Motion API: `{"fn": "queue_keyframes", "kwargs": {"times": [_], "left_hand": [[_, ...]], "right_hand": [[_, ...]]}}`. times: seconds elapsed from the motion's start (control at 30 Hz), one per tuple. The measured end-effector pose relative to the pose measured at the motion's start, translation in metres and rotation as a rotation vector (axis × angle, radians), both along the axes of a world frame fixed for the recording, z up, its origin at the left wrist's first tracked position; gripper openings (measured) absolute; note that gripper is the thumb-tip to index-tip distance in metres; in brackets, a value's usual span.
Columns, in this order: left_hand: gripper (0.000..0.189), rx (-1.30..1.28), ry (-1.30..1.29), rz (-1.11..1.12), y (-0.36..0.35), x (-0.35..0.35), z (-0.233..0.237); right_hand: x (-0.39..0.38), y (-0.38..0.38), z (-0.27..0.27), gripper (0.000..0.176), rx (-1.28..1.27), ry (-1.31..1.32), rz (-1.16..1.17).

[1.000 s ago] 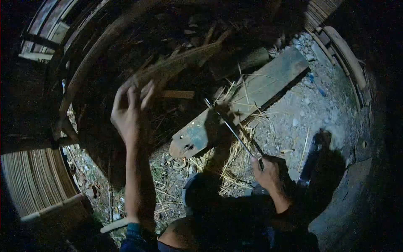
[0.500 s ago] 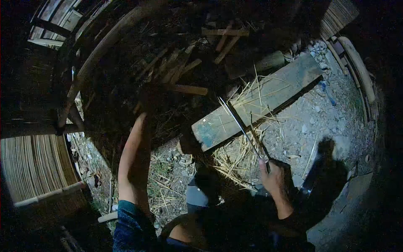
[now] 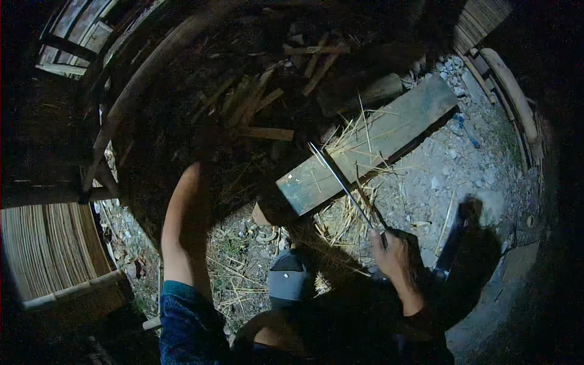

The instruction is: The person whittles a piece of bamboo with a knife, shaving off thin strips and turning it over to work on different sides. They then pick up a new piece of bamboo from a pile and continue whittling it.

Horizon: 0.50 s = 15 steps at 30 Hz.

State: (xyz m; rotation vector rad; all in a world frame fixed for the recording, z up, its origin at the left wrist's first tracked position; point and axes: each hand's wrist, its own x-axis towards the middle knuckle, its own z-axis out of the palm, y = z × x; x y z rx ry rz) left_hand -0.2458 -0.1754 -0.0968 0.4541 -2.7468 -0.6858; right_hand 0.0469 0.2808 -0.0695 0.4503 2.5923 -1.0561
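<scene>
Right hand (image 3: 392,258) curls round the dark handle of a long thin metal blade (image 3: 347,192), which slants forward-left, tip over the plank. Cannot tell whether blade and plank touch.

Left forearm (image 3: 182,225), below a dark blue sleeve (image 3: 188,319), reaches forward into deep shadow; the left hand is swallowed by it. Cannot tell whether its fingers are spread or gripping.

Changes: one second ago the left hand is lit, raised, fingers apart, a long blurred length of wood slanting away beside it; now hand and length of wood are lost to view. Half a second ago the arm is much the same. Right-hand grip unchanged throughout.

Forward-left of the right hand: the wide plank (image 3: 404,121), straw (image 3: 340,225) strewn across it and along its near edge. Ahead-right of the left forearm: a short flat stick (image 3: 266,132), with more split wood (image 3: 252,100) beyond. Far forward-right of the right hand: a blue scrap (image 3: 468,131).

Markings: a grey item (image 3: 287,283) between the arms carries a small pale mark, too small to read.
</scene>
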Motion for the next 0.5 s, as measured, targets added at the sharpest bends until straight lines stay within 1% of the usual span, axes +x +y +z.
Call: {"fn": "queue_keyframes", "kwargs": {"times": [0.03, 0.1, 0.13, 0.2, 0.23, 0.3, 0.33, 0.37, 0.4, 0.43, 0.47, 0.5], "left_hand": [[0.030, 0.011, 0.036, 0.001, -0.003, 0.003, 0.001], [0.028, 0.056, 0.134, -0.003, -0.016, 0.015, 0.004], [0.027, 0.087, 0.202, -0.008, -0.020, 0.021, 0.006], [0.026, 0.186, 0.362, -0.047, -0.030, 0.041, 0.019], [0.025, 0.228, 0.435, -0.086, -0.033, 0.055, 0.025], [0.024, 0.260, 0.542, -0.199, -0.016, 0.085, 0.058], [0.023, 0.245, 0.521, -0.241, 0.015, 0.100, 0.089], [0.024, 0.231, 0.502, -0.281, 0.060, 0.120, 0.127], [0.019, 0.531, 0.508, -0.391, 0.087, 0.140, 0.136], [0.016, 0.833, 0.504, -0.494, 0.109, 0.158, 0.142], [0.015, 0.473, 0.441, -0.570, 0.127, 0.170, 0.152], [0.014, 0.112, 0.372, -0.636, 0.141, 0.178, 0.157]], "right_hand": [[0.004, 0.001, -0.006, 0.053, -0.001, -0.007, -0.006], [0.010, 0.003, -0.020, 0.051, 0.152, 0.194, 0.032], [0.009, 0.005, -0.016, 0.051, 0.151, 0.189, 0.027], [-0.002, 0.006, 0.001, 0.045, 0.035, -0.052, 0.064], [0.000, 0.005, -0.001, 0.045, 0.033, -0.062, 0.058], [0.007, 0.005, -0.010, 0.044, -0.014, 0.142, 0.028], [0.009, 0.005, -0.010, 0.044, -0.013, 0.129, 0.020], [0.011, 0.007, -0.011, 0.042, -0.023, 0.100, 0.010], [0.013, 0.010, -0.012, 0.041, -0.033, 0.076, 0.002], [0.036, 0.014, -0.052, 0.039, 0.024, 0.309, -0.088], [0.036, 0.014, -0.049, 0.039, 0.025, 0.302, -0.093], [0.031, 0.015, -0.041, 0.040, -0.001, 0.288, -0.024]]}}
